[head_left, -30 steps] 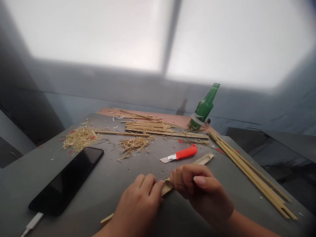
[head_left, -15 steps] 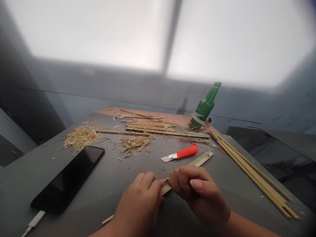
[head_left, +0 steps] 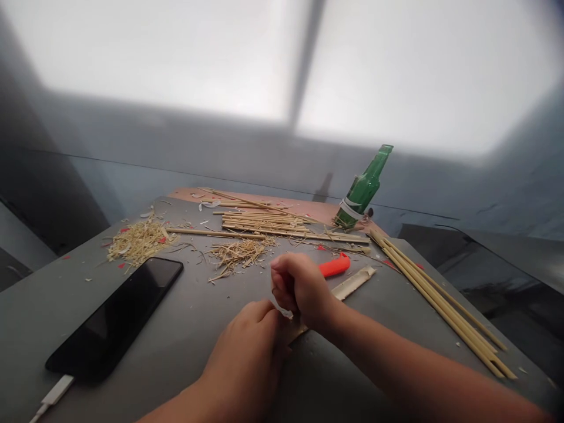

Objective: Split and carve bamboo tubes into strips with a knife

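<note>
My left hand (head_left: 249,346) is closed on a split bamboo strip (head_left: 355,283) that slants up to the right across the grey table. Just above the strip is my right hand (head_left: 302,288), its fingers curled into a fist. What the right hand holds, if anything, is hidden. Behind the right hand lies a red-handled knife (head_left: 335,266); the hand covers its blade.
A black phone (head_left: 117,317) with a white cable lies at left. Shavings form two piles (head_left: 140,241). Bamboo sticks (head_left: 264,222) lie at the back and more (head_left: 440,299) at right. A green bottle (head_left: 361,191) leans at the back right.
My right hand has moved up and left, away from the strip's surface, and now hides the knife's blade. My left hand stays on the strip. The view has shifted slightly.
</note>
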{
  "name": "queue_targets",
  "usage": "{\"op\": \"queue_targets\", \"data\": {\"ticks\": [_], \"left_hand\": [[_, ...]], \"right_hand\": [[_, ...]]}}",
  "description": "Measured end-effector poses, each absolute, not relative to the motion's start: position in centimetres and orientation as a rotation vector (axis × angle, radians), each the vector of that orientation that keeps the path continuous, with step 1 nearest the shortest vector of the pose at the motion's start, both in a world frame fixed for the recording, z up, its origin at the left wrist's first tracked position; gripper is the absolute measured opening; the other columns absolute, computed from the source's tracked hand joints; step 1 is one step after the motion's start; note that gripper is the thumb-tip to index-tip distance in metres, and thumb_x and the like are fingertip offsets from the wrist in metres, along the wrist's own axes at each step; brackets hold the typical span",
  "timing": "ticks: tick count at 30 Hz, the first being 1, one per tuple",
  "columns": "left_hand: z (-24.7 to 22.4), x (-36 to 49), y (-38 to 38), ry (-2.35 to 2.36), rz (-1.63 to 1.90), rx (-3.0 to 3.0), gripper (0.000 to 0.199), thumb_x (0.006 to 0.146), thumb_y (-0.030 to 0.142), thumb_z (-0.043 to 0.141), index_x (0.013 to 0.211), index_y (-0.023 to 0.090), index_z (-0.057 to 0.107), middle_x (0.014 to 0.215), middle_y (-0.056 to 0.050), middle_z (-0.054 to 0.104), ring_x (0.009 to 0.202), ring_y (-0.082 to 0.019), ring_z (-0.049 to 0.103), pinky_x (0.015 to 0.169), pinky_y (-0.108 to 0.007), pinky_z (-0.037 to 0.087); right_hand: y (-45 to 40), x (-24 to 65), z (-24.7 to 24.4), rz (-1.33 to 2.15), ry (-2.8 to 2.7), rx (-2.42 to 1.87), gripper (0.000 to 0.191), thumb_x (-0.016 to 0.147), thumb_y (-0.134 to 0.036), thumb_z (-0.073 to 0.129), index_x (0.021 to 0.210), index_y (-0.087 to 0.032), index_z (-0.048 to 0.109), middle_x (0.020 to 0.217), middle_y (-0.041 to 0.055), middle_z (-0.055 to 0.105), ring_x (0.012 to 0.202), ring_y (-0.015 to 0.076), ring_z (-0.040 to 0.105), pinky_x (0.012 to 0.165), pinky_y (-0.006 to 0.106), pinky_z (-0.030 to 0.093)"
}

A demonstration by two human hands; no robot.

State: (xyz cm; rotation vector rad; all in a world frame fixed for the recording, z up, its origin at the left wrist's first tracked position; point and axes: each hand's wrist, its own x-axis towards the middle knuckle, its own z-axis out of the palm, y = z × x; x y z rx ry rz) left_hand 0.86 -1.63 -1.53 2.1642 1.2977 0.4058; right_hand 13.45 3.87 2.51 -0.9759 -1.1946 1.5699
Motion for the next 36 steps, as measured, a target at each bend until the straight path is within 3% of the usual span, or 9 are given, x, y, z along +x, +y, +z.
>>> {"op": "queue_targets", "data": {"ticks": [6, 12, 15, 18, 22, 29, 36], "left_hand": [[-0.9, 1.1, -1.7, 1.407, 0.298, 2.147, 0.014, 0.085, 0.012, 0.059, 0.093, 0.021, 0.065, 0.112, -0.005, 0.067, 0.102, -0.026, 0.062, 0.087, -0.037, 0.052], [-0.9, 1.3, -1.9, 1.393, 0.230, 2.196, 0.020, 0.092, 0.013, 0.055, 0.106, 0.020, 0.068, 0.114, -0.006, 0.065, 0.105, -0.026, 0.060, 0.092, -0.040, 0.051], [-1.0, 1.3, -2.0, 1.381, 0.218, 2.238, 0.024, 0.094, 0.014, 0.054, 0.114, 0.021, 0.067, 0.117, -0.007, 0.064, 0.106, -0.027, 0.059, 0.093, -0.042, 0.052], [-1.0, 1.5, -2.1, 1.390, 0.160, 2.291, 0.027, 0.095, 0.012, 0.053, 0.117, 0.021, 0.066, 0.118, -0.007, 0.064, 0.105, -0.027, 0.059, 0.093, -0.045, 0.052], [-0.7, 1.5, -2.2, 1.408, 0.106, 2.323, 0.018, 0.095, 0.013, 0.055, 0.107, 0.019, 0.067, 0.114, -0.007, 0.066, 0.103, -0.028, 0.060, 0.091, -0.045, 0.053], [-0.6, 1.5, -2.1, 1.343, 0.079, 2.419, 0.028, 0.095, 0.010, 0.054, 0.118, 0.021, 0.065, 0.118, -0.007, 0.066, 0.104, -0.028, 0.062, 0.089, -0.044, 0.057], [-1.2, 1.6, -2.0, 1.321, 0.061, 2.451, 0.027, 0.092, 0.009, 0.057, 0.115, 0.022, 0.066, 0.116, -0.007, 0.067, 0.101, -0.029, 0.063, 0.086, -0.045, 0.058]], "right_hand": [[4.1, 14.1, 2.3, 1.518, -1.106, -0.984, 0.031, 0.065, -0.041, 0.050, 0.039, -0.026, 0.042, 0.032, -0.0079, 0.029, 0.029, 0.0076, 0.019, 0.031, 0.024, 0.014], [1.0, 16.2, 1.4, 1.395, -1.166, -0.864, 0.028, 0.060, -0.039, 0.057, 0.039, -0.023, 0.048, 0.034, -0.0031, 0.038, 0.037, 0.0117, 0.032, 0.041, 0.028, 0.024], [-0.2, 17.6, 0.9, 1.385, -1.265, -0.728, 0.026, 0.066, -0.037, 0.054, 0.046, -0.024, 0.046, 0.040, -0.0033, 0.038, 0.044, 0.0145, 0.036, 0.048, 0.031, 0.030], [-0.9, 18.3, 0.4, 1.367, -1.451, -0.678, 0.028, 0.073, -0.035, 0.053, 0.050, -0.023, 0.044, 0.046, -0.0033, 0.038, 0.049, 0.0149, 0.037, 0.051, 0.031, 0.029], [-1.2, 18.1, 0.0, 1.279, -1.556, -0.718, 0.030, 0.078, -0.035, 0.056, 0.052, -0.022, 0.046, 0.049, -0.0032, 0.039, 0.050, 0.0147, 0.037, 0.051, 0.031, 0.028], [0.1, 17.6, 1.1, 1.438, -1.116, -0.709, 0.032, 0.078, -0.036, 0.053, 0.049, -0.022, 0.052, 0.043, -0.0030, 0.041, 0.043, 0.0142, 0.034, 0.045, 0.030, 0.029], [-1.0, 17.8, 3.3, 1.430, -1.450, -0.649, 0.034, 0.079, -0.032, 0.058, 0.049, -0.022, 0.047, 0.047, -0.0029, 0.041, 0.050, 0.0144, 0.039, 0.051, 0.030, 0.032]]}}
